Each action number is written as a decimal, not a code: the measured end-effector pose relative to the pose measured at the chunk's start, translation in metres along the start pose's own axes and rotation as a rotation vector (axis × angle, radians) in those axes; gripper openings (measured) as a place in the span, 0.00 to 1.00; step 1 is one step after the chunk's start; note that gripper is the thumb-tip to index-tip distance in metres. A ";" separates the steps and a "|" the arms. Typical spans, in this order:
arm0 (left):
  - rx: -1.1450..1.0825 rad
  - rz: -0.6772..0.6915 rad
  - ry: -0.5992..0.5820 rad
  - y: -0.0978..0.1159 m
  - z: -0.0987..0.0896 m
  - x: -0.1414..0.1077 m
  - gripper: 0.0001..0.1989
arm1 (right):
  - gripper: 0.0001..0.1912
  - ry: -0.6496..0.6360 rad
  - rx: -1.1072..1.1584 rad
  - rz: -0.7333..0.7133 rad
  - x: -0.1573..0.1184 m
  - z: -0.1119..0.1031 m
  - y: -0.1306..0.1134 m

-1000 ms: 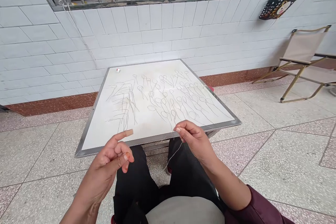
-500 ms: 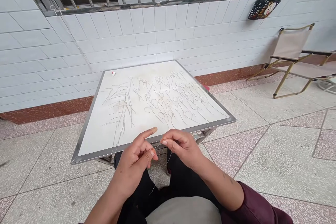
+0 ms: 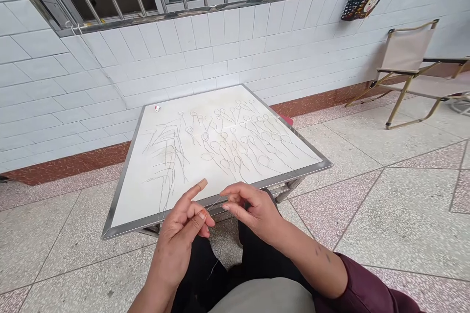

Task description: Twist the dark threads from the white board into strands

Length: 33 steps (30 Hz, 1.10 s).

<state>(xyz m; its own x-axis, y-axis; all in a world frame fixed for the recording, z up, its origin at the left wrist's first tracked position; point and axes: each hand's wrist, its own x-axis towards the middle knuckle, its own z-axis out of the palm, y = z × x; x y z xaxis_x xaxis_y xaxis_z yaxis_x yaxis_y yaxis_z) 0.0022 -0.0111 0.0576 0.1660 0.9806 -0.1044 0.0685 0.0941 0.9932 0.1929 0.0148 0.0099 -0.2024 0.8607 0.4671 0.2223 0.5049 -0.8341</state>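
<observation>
Over the near edge of the table, my left hand (image 3: 183,230) pinches a thin wire (image 3: 214,202) between thumb and fingers, its index finger, tip wrapped in a tan covering, stretched outward. From that pinch the strand runs up to the fingertips of my right hand (image 3: 255,208). The right thumb and index tip are slightly apart, with the strand at the index finger; the exact grip is partly hidden. A loose end dangles below, over my dark trousers. Many looped wires (image 3: 263,160) lie on the white tabletop (image 3: 135,205), with straighter, bent ones on the left side.
A metal rim (image 3: 110,229) borders the table. A small red and white object (image 3: 157,108) sits at its far left corner. Behind stands a tiled wall (image 3: 154,68) with a barred window. A folding chair (image 3: 407,51) and a hanging patterned bag (image 3: 362,5) are on the right.
My right thumb and index fingertip have parted from their pinch. My left hand has shifted slightly left, and more of the strand shows between the hands. The camera view has tilted a little.
</observation>
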 end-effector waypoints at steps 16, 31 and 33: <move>0.283 0.051 -0.068 0.013 0.015 0.002 0.28 | 0.09 0.021 0.042 -0.009 -0.002 0.006 -0.008; 0.637 0.279 -0.016 0.004 0.009 0.005 0.25 | 0.10 -0.057 -0.126 -0.192 0.003 -0.009 0.005; 0.657 0.288 -0.053 0.004 0.004 0.006 0.25 | 0.10 -0.100 -0.154 -0.260 0.003 -0.011 0.008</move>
<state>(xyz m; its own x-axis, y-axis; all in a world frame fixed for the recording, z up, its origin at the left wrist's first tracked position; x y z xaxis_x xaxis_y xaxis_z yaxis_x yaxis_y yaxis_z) 0.0079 -0.0053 0.0606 0.3131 0.9396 0.1386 0.5899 -0.3067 0.7469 0.2048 0.0219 0.0083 -0.3621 0.6949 0.6213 0.2911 0.7174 -0.6329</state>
